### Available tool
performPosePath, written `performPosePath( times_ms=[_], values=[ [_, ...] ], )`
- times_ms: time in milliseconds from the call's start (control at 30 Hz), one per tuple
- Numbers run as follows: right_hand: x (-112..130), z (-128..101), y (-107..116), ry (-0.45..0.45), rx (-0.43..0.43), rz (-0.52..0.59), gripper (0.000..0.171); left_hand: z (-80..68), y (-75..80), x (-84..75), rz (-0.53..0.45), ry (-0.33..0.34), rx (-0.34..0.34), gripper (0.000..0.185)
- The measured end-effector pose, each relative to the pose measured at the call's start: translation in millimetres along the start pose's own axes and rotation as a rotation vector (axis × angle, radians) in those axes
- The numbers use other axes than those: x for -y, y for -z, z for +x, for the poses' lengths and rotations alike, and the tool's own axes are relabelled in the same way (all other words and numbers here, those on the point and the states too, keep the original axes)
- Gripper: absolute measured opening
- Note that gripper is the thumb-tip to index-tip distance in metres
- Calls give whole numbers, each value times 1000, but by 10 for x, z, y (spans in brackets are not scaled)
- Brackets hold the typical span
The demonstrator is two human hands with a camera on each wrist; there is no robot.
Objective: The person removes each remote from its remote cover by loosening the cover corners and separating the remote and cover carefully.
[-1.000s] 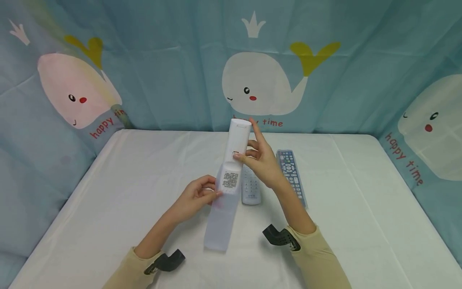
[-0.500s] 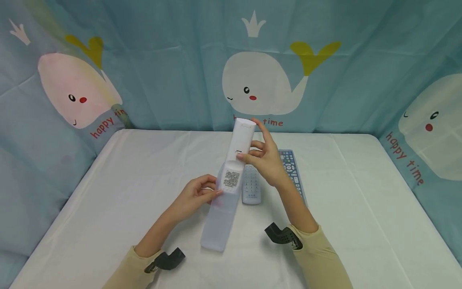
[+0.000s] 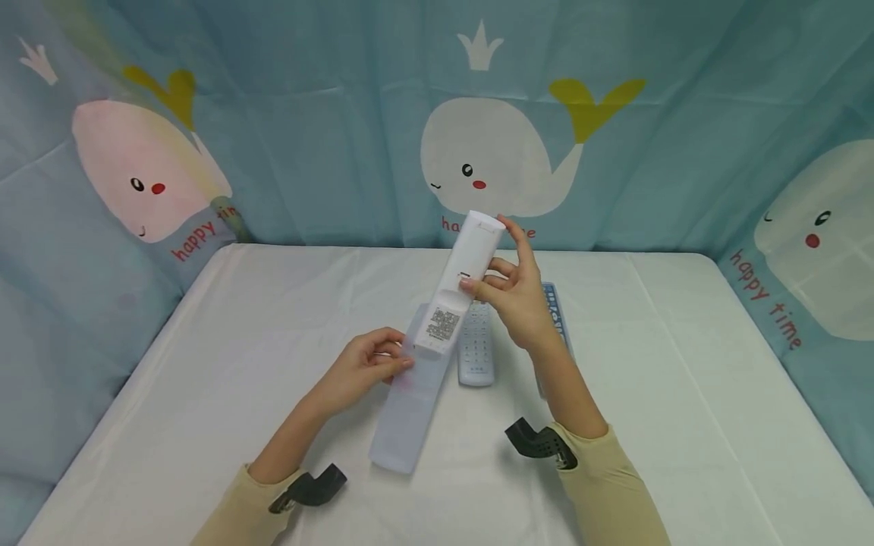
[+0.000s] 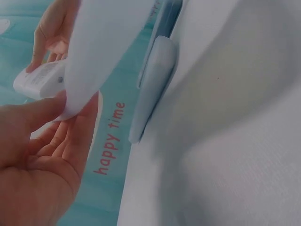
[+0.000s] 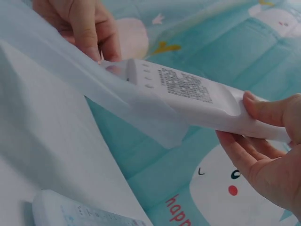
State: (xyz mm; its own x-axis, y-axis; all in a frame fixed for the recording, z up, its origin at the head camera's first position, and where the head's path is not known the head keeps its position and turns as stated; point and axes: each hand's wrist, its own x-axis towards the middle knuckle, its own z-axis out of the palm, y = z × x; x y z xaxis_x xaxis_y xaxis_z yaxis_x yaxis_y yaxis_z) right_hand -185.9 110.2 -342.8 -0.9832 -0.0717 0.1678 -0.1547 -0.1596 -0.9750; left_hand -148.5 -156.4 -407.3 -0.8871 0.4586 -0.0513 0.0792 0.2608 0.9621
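My right hand pinches a white remote control, thumb on its back face and index finger at its top end. The back, with a printed square code, faces up. The remote's lower end sits in the mouth of a translucent plastic sleeve. My left hand pinches the sleeve's edge near that mouth, between thumb and fingers. In the right wrist view the sleeve gapes around the remote's end, and the code shows outside it. Both things are held above the table.
A pale remote control in a clear cover lies on the white table behind the held sleeve. A darker blue-grey remote lies to its right, partly hidden by my right forearm. A blue whale-print curtain stands behind the table.
My right hand has moved up and to the right with the remote, which now sits less deep in the sleeve and tilts more. The sleeve's lower end has swung left; my left hand stays nearly in place.
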Motion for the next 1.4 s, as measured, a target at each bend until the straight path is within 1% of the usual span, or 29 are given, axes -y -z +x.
performPosePath(
  times_ms=[167, 267, 400, 500, 567, 633, 733, 800, 867, 967, 1067, 1167, 1400],
  values=[
    [54, -6, 85, 42, -40, 43, 99, 15, 12, 35, 52, -1, 12, 26],
    [81, -7, 146, 51, -47, 59, 99, 22, 24, 58, 79, -6, 17, 25],
    [78, 2, 172, 40, -30, 55, 100, 15, 37, 70, 102, -7, 19, 23],
    [57, 11, 157, 0, -19, 36, 98, 9, 46, 71, 107, -10, 17, 24],
    [45, 15, 144, -29, -11, 16, 92, 7, 56, 65, 99, -9, 16, 25],
    [36, 16, 134, -49, -4, -13, 80, 9, 68, 62, 92, -6, 13, 26],
    [28, 15, 125, -56, 0, -47, 64, 10, 90, 50, 89, -3, 10, 27],
    [27, 14, 120, -55, -5, -71, 59, 10, 104, 43, 96, -5, 6, 27],
    [28, 14, 113, -58, -12, -93, 59, 1, 123, 31, 103, -9, 0, 27],
    [25, 16, 108, -59, -23, -123, 59, -12, 158, 17, 113, 8, -16, 28],
    [17, 19, 108, -60, -23, -129, 59, -24, 202, 9, 122, 28, -30, 30],
    [12, 19, 102, -57, -7, -100, 60, -33, 245, 3, 132, 38, -41, 31],
    [-2, 8, 90, -61, 48, -14, 62, -82, 346, -19, 133, 30, -62, 32]
  ],
)
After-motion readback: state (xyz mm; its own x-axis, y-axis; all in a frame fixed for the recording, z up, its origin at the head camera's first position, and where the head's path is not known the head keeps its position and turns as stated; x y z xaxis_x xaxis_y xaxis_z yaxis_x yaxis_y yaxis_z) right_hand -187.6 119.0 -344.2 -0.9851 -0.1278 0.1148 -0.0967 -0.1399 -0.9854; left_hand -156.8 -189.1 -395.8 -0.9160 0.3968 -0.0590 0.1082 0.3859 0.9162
